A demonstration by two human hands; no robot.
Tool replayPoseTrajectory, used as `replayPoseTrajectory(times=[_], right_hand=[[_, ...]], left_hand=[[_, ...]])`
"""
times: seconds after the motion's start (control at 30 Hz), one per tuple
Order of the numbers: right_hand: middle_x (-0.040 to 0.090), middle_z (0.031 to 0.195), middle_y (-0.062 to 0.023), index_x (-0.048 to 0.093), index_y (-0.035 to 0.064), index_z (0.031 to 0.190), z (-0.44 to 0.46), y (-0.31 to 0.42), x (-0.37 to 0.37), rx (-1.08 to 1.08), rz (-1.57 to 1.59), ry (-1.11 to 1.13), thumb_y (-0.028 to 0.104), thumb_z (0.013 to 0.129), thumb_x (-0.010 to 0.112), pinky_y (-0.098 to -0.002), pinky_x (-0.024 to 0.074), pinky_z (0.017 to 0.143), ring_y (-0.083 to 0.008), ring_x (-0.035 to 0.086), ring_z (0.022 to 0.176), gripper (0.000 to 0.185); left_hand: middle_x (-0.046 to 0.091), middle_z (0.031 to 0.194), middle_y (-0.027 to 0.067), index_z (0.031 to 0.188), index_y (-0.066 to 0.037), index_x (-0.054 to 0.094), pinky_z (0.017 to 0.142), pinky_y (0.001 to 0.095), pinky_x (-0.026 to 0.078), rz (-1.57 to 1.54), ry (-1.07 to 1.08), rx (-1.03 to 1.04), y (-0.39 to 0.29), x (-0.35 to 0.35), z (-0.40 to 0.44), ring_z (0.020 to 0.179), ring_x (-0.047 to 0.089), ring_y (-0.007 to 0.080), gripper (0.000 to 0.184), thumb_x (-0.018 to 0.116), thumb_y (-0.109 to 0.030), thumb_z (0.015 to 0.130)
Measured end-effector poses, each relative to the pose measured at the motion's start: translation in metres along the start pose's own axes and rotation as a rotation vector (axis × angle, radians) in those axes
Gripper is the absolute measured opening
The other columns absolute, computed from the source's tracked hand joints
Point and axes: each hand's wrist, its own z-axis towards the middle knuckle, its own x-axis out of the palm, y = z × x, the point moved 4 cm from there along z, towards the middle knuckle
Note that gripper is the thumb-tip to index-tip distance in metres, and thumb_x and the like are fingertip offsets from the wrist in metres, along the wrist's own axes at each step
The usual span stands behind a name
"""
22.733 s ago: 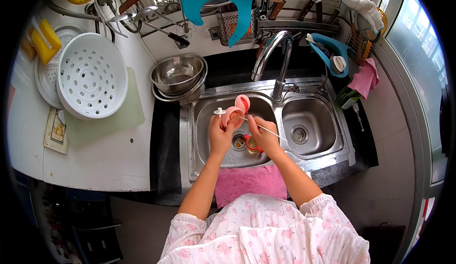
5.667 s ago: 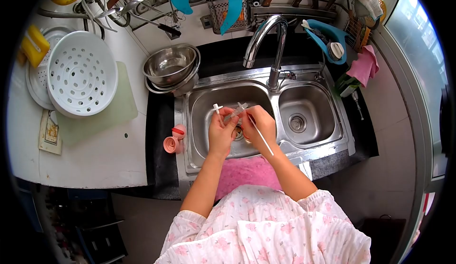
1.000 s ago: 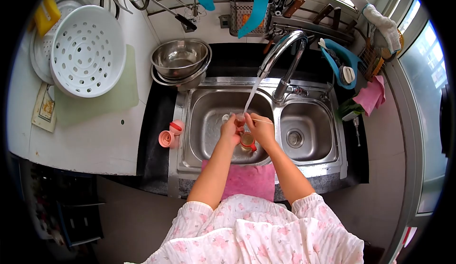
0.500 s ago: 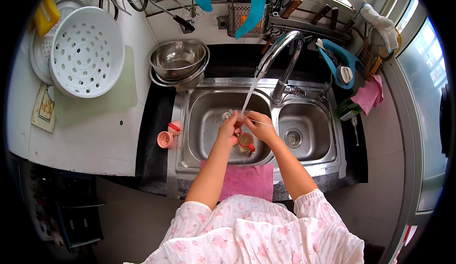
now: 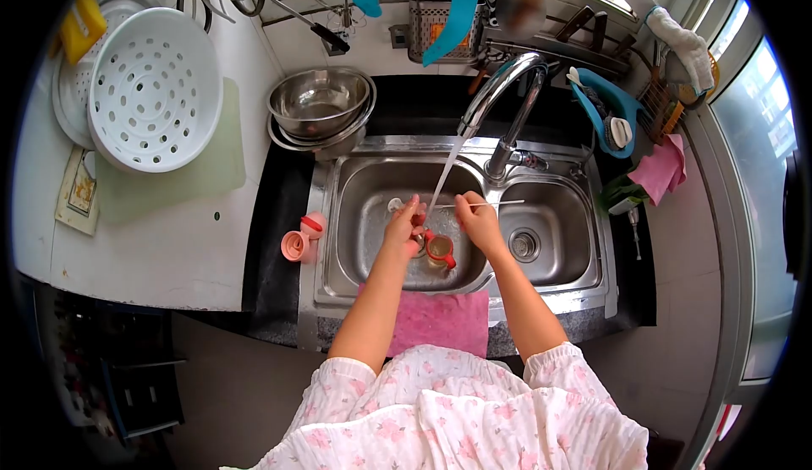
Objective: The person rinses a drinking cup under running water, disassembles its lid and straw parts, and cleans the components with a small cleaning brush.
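Over the large basin of the steel sink (image 5: 355, 282), my right hand (image 5: 480, 221) is closed on a thin white stick (image 5: 511, 202), which sticks out to the right past the fingers. My left hand (image 5: 403, 225) is closed in front of the water stream, just left of it. A small whitish round piece (image 5: 394, 205) shows at its far side; what the fingers hold is mostly hidden. Below the hands, a clear cup with red handles (image 5: 439, 249) sits in the basin. Water runs from the faucet (image 5: 495, 102) between my hands.
Pink bottle parts (image 5: 295, 246) stand on the counter left of the sink. Steel bowls (image 5: 317, 106) are stacked behind them. A white colander (image 5: 155, 90) lies farther left. A pink cloth (image 5: 440, 319) hangs over the front edge. A blue holder (image 5: 605, 119) stands behind the small basin.
My right hand has moved right, away from my left hand and the water. The white stick in it has swung from slanting downward to nearly level. My left hand stays roughly in place.
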Motion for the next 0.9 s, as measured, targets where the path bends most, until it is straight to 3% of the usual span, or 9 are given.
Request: replayPoseTrajectory(times=[0.03, 0.33, 0.4, 0.43, 0.53, 0.63, 0.7, 0.73, 0.9], right_hand=[[0.05, 0.056, -0.0057, 0.055, -0.0005, 0.075, -0.006, 0.001, 0.013, -0.121, -0.027, 0.012, 0.018, 0.085, 0.056, -0.0263, 0.0359, 0.047, -0.0094, 0.042, 0.05, 0.021], [0.052, 0.057, -0.0049, 0.056, -0.001, 0.078, -0.004, 0.002, 0.007, -0.041, -0.06, 0.023, 0.02, 0.086, 0.056, -0.0258, 0.0373, 0.047, -0.009, 0.045, 0.05, 0.022], [0.053, 0.057, -0.0041, 0.056, -0.0009, 0.078, -0.003, 0.003, 0.005, -0.02, -0.046, 0.014, 0.02, 0.087, 0.055, -0.0249, 0.0378, 0.047, -0.0088, 0.046, 0.05, 0.023], [0.053, 0.058, -0.0034, 0.055, -0.0007, 0.078, -0.002, 0.002, 0.003, -0.004, -0.019, 0.023, 0.021, 0.087, 0.055, -0.0241, 0.0383, 0.047, -0.0086, 0.047, 0.05, 0.023], [0.054, 0.059, -0.0023, 0.055, -0.0001, 0.078, -0.001, 0.004, 0.0, 0.006, -0.004, 0.041, 0.022, 0.088, 0.054, -0.0233, 0.0394, 0.047, -0.0082, 0.049, 0.05, 0.024], [0.053, 0.058, -0.0031, 0.055, -0.0006, 0.077, -0.002, 0.012, -0.002, -0.002, -0.03, 0.016, 0.021, 0.088, 0.055, -0.0246, 0.0388, 0.046, -0.0081, 0.048, 0.05, 0.024], [0.053, 0.057, -0.0067, 0.054, 0.0001, 0.076, -0.003, 0.023, -0.003, -0.122, -0.179, -0.022, 0.019, 0.086, 0.057, -0.0269, 0.0381, 0.046, -0.0109, 0.047, 0.048, 0.021], [0.053, 0.057, -0.0067, 0.054, 0.0001, 0.076, -0.003, 0.026, -0.002, -0.12, -0.179, -0.023, 0.019, 0.086, 0.057, -0.0269, 0.0381, 0.046, -0.0109, 0.047, 0.048, 0.021], [0.056, 0.064, -0.013, 0.052, 0.0041, 0.07, -0.005, 0.048, 0.007, -0.384, -0.522, -0.049, 0.018, 0.082, 0.059, -0.0347, 0.0402, 0.047, -0.0277, 0.054, 0.053, 0.02]], left_hand=[[0.057, 0.08, -0.0028, 0.087, -0.014, 0.053, 0.039, 0.0161, 0.027, 0.0, 0.0, -0.002, -0.002, 0.003, -0.003, 0.06, 0.047, 0.0049, 0.02, 0.066, -0.027, 0.08], [0.057, 0.087, 0.0002, 0.099, -0.01, 0.054, 0.043, 0.0166, 0.03, 0.069, 0.142, 0.004, -0.018, 0.014, -0.023, 0.067, 0.049, 0.0066, 0.023, 0.062, -0.025, 0.083], [0.059, 0.096, 0.0023, 0.108, -0.009, 0.054, 0.045, 0.0162, 0.032, 0.07, 0.377, -0.021, -0.02, 0.016, -0.026, 0.076, 0.052, 0.0069, 0.025, 0.06, -0.017, 0.084], [0.059, 0.096, 0.0023, 0.108, -0.009, 0.054, 0.045, 0.0162, 0.032, 0.069, 0.376, -0.021, -0.021, 0.016, -0.028, 0.076, 0.052, 0.0069, 0.025, 0.06, -0.017, 0.084], [0.06, 0.098, 0.0033, 0.114, -0.006, 0.052, 0.045, 0.0156, 0.031, 0.267, 0.415, 0.108, -0.025, 0.02, -0.033, 0.079, 0.054, 0.0061, 0.031, 0.059, -0.009, 0.084], [0.061, 0.097, 0.0037, 0.11, -0.003, 0.054, 0.053, 0.0163, 0.04, 0.571, 0.311, 0.316, -0.029, 0.016, -0.028, 0.08, 0.056, 0.0069, 0.028, 0.058, -0.004, 0.082], [0.064, 0.091, 0.0041, 0.103, -0.002, 0.06, 0.068, 0.0232, 0.047, 0.716, 0.28, 0.535, -0.028, 0.007, -0.016, 0.082, 0.058, 0.0091, 0.022, 0.059, -0.002, 0.081], [0.064, 0.091, 0.0041, 0.103, -0.002, 0.06, 0.068, 0.0232, 0.047, 0.716, 0.281, 0.533, -0.029, 0.008, -0.017, 0.082, 0.058, 0.0091, 0.022, 0.059, -0.002, 0.081], [0.064, 0.083, 0.0061, 0.095, -0.006, 0.064, 0.066, 0.0251, 0.047, 0.973, 0.178, 0.671, -0.034, 0.013, -0.024, 0.071, 0.06, 0.0127, 0.02, 0.063, -0.003, 0.075]])
